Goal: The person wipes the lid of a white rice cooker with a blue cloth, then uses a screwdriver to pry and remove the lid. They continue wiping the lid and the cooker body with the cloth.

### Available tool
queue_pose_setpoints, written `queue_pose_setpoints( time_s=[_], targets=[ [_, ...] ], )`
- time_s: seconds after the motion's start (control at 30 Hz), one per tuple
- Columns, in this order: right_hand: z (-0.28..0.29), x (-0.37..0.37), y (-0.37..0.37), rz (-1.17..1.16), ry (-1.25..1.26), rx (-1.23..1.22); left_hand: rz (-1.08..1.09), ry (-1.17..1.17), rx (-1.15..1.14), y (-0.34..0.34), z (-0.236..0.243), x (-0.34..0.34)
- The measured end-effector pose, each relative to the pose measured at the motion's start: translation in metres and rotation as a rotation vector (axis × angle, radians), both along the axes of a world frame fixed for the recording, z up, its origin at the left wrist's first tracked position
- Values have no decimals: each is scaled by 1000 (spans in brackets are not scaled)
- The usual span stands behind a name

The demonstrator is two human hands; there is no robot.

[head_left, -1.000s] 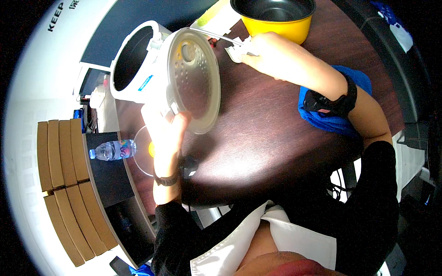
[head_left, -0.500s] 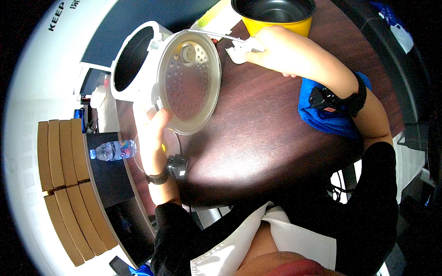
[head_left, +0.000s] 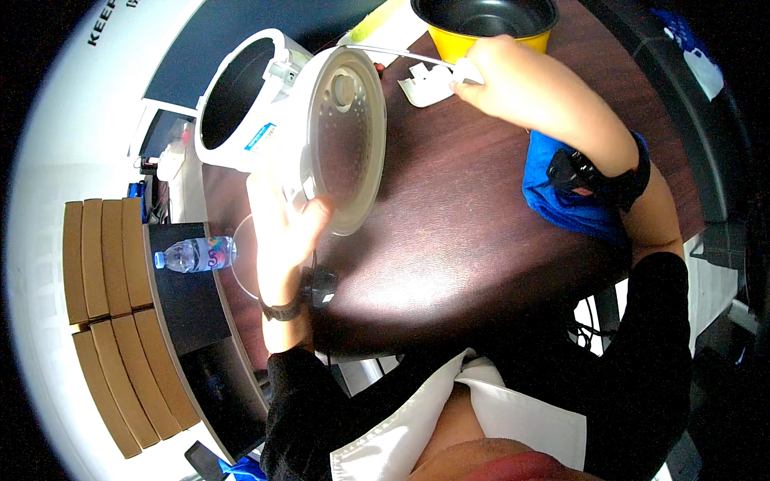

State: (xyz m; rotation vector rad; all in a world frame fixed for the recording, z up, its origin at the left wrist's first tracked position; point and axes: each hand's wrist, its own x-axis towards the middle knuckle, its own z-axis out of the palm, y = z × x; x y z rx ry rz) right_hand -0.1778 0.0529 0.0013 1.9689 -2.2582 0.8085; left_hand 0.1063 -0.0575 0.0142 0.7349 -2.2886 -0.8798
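A white rice cooker [head_left: 286, 120] stands tilted at the far left of the table, its round lid [head_left: 350, 152] swung open. The lid's inner side has many small holes and a round vent. My left hand [head_left: 287, 228] is closed on the lid's near edge, thumb on the rim, the other fingers partly hidden. In my right hand [head_left: 513, 84] is a screwdriver [head_left: 401, 54] with a thin metal shaft and pale handle. Its tip reaches the lid's far edge by the hinge. Below the handle, close to my fingers, lies a broken-edged white plastic piece [head_left: 427, 86].
Behind my right hand stands a yellow pot [head_left: 449, 42] with a black inside. A blue cloth [head_left: 553, 192] lies under my right forearm. A clear round bowl or cover [head_left: 245, 260] and water bottle [head_left: 200, 254] are left of my left wrist. Cardboard boxes [head_left: 108, 264] are stacked farther left.
The lid has turned more edge-on, and a blue label on the cooker has come into sight. My right hand has shifted slightly right with the screwdriver. The white piece shows more fully.
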Motion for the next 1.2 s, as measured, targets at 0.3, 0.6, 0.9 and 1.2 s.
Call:
queue_pose_setpoints(
  time_s=[0.3,0.6,0.9,1.2],
  targets=[
    [1,-34,0,-99,83,-16,5,-11,-16,7,0,-1],
    [50,-38,28,219,3,0,-50,-160,-263,11,5,2],
    [84,-13,46,-164,33,335,-220,-71,-114,-13,5,12],
    [116,-13,48,-152,124,637,-388,19,-136,-26,-1,5]
  ],
)
